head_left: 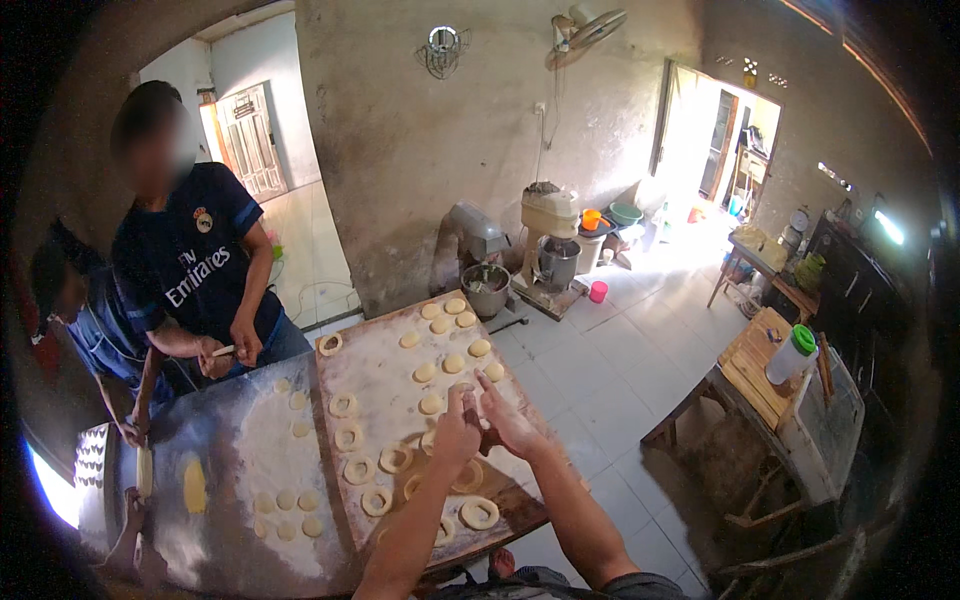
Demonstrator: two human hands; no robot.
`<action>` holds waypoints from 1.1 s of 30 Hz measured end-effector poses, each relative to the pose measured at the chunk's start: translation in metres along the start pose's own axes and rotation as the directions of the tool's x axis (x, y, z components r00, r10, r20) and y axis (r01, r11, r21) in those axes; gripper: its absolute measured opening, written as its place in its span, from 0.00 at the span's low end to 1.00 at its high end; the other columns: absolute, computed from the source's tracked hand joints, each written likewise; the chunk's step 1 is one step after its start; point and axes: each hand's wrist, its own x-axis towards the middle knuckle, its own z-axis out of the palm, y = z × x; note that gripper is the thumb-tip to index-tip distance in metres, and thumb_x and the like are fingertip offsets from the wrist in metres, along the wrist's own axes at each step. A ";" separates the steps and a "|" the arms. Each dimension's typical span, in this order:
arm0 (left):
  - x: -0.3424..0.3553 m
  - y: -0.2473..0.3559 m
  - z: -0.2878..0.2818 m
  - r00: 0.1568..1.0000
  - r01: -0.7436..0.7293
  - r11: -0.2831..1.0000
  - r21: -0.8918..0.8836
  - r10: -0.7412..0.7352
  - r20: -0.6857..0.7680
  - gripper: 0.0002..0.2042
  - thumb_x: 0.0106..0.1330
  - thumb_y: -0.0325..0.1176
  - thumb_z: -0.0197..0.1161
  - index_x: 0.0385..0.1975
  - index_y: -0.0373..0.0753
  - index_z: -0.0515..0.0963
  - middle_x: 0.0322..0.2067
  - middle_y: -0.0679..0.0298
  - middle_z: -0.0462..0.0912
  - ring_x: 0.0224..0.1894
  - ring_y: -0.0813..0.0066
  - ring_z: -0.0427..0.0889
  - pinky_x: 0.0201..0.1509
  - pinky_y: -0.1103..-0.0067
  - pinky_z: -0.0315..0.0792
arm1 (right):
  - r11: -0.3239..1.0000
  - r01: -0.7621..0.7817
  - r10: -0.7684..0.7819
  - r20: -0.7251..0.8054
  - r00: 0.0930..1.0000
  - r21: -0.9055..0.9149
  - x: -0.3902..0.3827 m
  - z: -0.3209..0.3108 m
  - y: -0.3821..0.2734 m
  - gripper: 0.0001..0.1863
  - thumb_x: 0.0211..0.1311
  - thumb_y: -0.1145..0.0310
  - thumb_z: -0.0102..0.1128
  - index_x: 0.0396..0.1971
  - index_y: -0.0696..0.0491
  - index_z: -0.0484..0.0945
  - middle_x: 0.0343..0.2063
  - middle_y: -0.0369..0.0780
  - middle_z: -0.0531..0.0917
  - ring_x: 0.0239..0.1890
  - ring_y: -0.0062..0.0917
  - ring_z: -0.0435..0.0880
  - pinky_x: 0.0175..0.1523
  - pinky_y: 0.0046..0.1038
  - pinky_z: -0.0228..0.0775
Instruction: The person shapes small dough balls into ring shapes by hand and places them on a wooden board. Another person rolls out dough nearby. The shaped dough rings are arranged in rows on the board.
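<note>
My left hand (458, 428) and my right hand (510, 418) are raised together over the floured wooden board (375, 385). Their fingers point away from me, and a small pale bit of dough (486, 425) shows between them; the rest of it is hidden by my fingers. Beyond and beside my hands, several round dough pieces (453, 362) lie on the board's far right part. Several dough rings (396, 458) sit along its left and near sides, one ring (479, 513) close to my left forearm. My forearms cover part of the near rings.
Left of the board, a dark table (215, 450) carries flour, dough rounds (286, 500) and a yellow patch (194, 486). A co-worker (205, 250) holds a small pale piece; another person (90, 320) grips a rolling pin (145, 472). Mixers (552, 235) stand by the wall, a wooden stand (755, 370) at right.
</note>
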 end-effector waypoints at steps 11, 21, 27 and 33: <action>0.055 -0.017 -0.025 0.979 0.097 0.659 0.746 -0.198 0.048 0.36 0.66 0.49 0.55 0.70 0.40 0.53 0.65 0.38 0.61 0.68 0.38 0.60 0.69 0.49 0.54 | 0.695 -0.085 0.105 -0.016 0.994 -0.714 0.055 -0.024 0.039 0.48 0.61 0.41 0.54 0.72 0.54 0.48 0.56 0.57 0.75 0.59 0.50 0.75 0.68 0.44 0.58; 0.029 0.009 -0.014 0.985 -0.047 0.572 0.819 -0.108 0.133 0.40 0.57 0.50 0.66 0.68 0.45 0.57 0.59 0.43 0.70 0.62 0.44 0.70 0.63 0.55 0.68 | 0.748 -0.219 0.170 -0.138 0.976 -0.627 0.008 -0.041 0.049 0.47 0.58 0.44 0.61 0.70 0.56 0.54 0.45 0.54 0.83 0.50 0.48 0.81 0.62 0.43 0.65; 0.038 -0.014 -0.017 0.988 -0.115 0.526 0.843 -0.023 0.150 0.35 0.59 0.50 0.65 0.65 0.46 0.61 0.56 0.47 0.73 0.60 0.45 0.72 0.58 0.54 0.72 | 0.482 -0.450 0.473 -0.209 0.856 -0.751 -0.096 -0.079 0.009 0.25 0.55 0.55 0.63 0.46 0.60 0.77 0.34 0.52 0.84 0.42 0.48 0.82 0.50 0.43 0.73; 0.041 -0.014 -0.035 0.993 -0.050 0.568 0.822 -0.063 0.104 0.30 0.63 0.48 0.60 0.64 0.46 0.63 0.53 0.48 0.76 0.54 0.47 0.78 0.53 0.55 0.75 | 0.605 -0.290 0.242 -0.176 0.954 -0.742 -0.092 -0.039 -0.008 0.18 0.52 0.61 0.66 0.36 0.58 0.75 0.30 0.49 0.84 0.35 0.42 0.83 0.46 0.36 0.75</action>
